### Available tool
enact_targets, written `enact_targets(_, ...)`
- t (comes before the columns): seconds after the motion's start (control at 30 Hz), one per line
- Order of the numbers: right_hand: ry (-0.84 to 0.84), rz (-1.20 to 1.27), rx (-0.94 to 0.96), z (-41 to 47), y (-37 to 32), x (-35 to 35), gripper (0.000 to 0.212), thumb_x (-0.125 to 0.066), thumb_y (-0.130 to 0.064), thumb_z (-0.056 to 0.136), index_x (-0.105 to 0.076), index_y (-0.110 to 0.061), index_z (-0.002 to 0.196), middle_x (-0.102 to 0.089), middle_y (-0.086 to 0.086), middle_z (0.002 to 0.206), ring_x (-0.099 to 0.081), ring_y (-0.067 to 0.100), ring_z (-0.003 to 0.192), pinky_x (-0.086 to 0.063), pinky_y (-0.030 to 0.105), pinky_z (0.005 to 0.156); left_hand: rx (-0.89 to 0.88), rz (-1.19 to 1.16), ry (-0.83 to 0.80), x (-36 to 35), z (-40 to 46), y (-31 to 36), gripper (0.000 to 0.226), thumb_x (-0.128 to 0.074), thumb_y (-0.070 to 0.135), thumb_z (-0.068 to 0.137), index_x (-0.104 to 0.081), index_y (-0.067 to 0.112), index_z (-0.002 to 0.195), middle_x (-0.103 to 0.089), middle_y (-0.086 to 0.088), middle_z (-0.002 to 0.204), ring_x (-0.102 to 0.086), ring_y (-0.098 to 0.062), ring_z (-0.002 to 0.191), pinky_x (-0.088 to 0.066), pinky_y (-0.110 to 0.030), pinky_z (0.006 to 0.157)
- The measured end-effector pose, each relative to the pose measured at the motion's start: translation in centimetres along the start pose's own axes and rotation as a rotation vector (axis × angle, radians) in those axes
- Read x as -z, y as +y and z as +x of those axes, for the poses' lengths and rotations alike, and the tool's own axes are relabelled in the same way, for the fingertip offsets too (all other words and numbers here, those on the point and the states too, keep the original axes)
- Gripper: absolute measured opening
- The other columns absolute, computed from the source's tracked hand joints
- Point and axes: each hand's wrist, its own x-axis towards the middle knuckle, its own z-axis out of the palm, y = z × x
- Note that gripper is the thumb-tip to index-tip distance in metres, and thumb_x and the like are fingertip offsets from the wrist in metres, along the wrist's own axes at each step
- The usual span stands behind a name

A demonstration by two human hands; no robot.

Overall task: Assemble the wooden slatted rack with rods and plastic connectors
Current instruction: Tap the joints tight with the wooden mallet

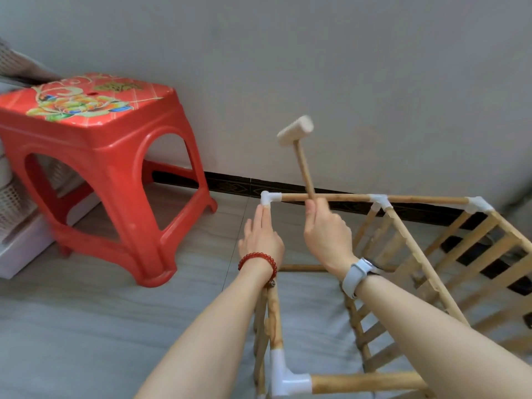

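The wooden slatted rack stands on the floor, its rods joined by white plastic connectors. My right hand grips the handle of a small wooden mallet, whose head is raised above the far top rod. My left hand lies with straight fingers along a rod, the fingertips touching the far left corner connector. Another white connector joins the near rods at the bottom. The rod under my left hand is mostly hidden.
A red plastic stool with a flower print stands to the left by the white wall. White perforated baskets sit at the far left. Grey floor tiles lie open in front of the stool.
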Motion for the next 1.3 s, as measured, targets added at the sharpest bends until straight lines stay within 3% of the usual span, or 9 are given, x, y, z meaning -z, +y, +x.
enact_targets(0.07,-0.160,-0.086,-0.042,-0.1,0.1,-0.2,0.041,-0.020,-0.037,0.102,-0.049,-0.010,0.113,-0.064,0.014,0.102,-0.059,0.037,0.093,-0.038,0.037,0.070,-0.002,0.013,-0.005,-0.1,-0.2,0.0,0.061,-0.034,0.017,0.097,-0.006,0.026,0.150,-0.001,0.015,0.157,-0.011,-0.020,0.144,-0.029,-0.046,0.109)
enact_targets(0.2,0.033,0.017,0.012,0.4,0.0,0.5,0.037,-0.022,-0.034,0.102,-0.047,-0.009,0.109,-0.065,0.015,0.088,-0.061,0.039,0.082,-0.044,0.040,0.066,0.009,-0.007,-0.001,-0.1,0.0,-0.1,0.061,-0.034,0.016,0.096,-0.008,0.025,0.150,-0.004,0.014,0.158,-0.012,-0.019,0.144,-0.027,-0.046,0.111)
enact_targets(0.3,-0.151,-0.125,-0.034,0.3,0.2,-0.1,0.039,-0.021,-0.036,0.102,-0.049,-0.010,0.110,-0.065,0.013,0.099,-0.061,0.036,0.090,-0.044,0.040,0.072,0.000,-0.015,-0.006,0.0,-0.2,0.1,0.060,-0.035,0.016,0.096,-0.009,0.026,0.150,-0.004,0.013,0.158,-0.011,-0.020,0.144,-0.026,-0.045,0.111)
enact_targets(0.47,0.112,-0.059,0.031,0.8,-0.2,0.8,0.034,-0.024,-0.033,0.102,-0.046,-0.007,0.107,-0.060,0.008,0.075,-0.062,0.035,0.073,-0.037,0.034,0.056,-0.006,-0.008,0.004,-0.1,0.0,0.1,0.061,-0.035,0.015,0.096,-0.008,0.023,0.150,-0.006,0.011,0.158,-0.011,-0.021,0.144,-0.027,-0.046,0.111)
enact_targets(0.57,-0.140,-0.136,-0.080,1.1,-0.2,0.3,0.038,-0.022,-0.034,0.103,-0.048,-0.009,0.113,-0.065,0.013,0.102,-0.061,0.035,0.094,-0.039,0.037,0.070,-0.012,-0.026,-0.001,0.0,-0.4,0.1,0.061,-0.035,0.016,0.096,-0.007,0.024,0.150,-0.005,0.010,0.158,-0.011,-0.021,0.144,-0.027,-0.046,0.112)
enact_targets(0.7,0.088,-0.071,0.012,0.7,-0.1,0.7,0.035,-0.022,-0.033,0.102,-0.045,-0.007,0.106,-0.060,0.007,0.076,-0.060,0.033,0.071,-0.038,0.035,0.058,-0.015,-0.040,0.021,0.0,-0.1,-0.1,0.062,-0.035,0.016,0.096,-0.008,0.024,0.150,-0.006,0.010,0.158,-0.015,-0.020,0.143,-0.029,-0.044,0.111)
enact_targets(1.03,-0.149,-0.157,-0.021,-0.1,-0.6,-0.2,0.038,-0.021,-0.036,0.103,-0.047,-0.010,0.113,-0.064,0.009,0.096,-0.062,0.033,0.089,-0.038,0.035,0.065,-0.028,-0.057,0.023,0.3,-0.4,0.1,0.060,-0.035,0.015,0.096,-0.011,0.023,0.150,-0.007,0.010,0.158,-0.018,-0.017,0.141,-0.031,-0.043,0.106)
enact_targets(1.17,0.029,-0.092,-0.043,-0.2,-0.4,0.4,0.037,-0.020,-0.035,0.103,-0.045,-0.009,0.112,-0.057,0.004,0.081,-0.062,0.033,0.081,-0.036,0.034,0.060,-0.039,-0.058,0.026,0.2,-0.1,-0.1,0.057,-0.035,0.016,0.096,-0.015,0.021,0.149,-0.009,0.010,0.157,-0.023,-0.018,0.138,-0.032,-0.042,0.105)
enact_targets(1.3,-0.253,-0.163,-0.165,-0.9,0.2,-0.4,0.041,-0.019,-0.038,0.103,-0.048,-0.011,0.113,-0.062,0.007,0.100,-0.061,0.031,0.094,-0.043,0.037,0.073,-0.046,-0.054,0.012,0.3,-0.2,-0.1,0.054,-0.030,0.021,0.099,-0.011,0.022,0.150,-0.007,0.011,0.158,-0.019,-0.019,0.141,-0.030,-0.044,0.108)
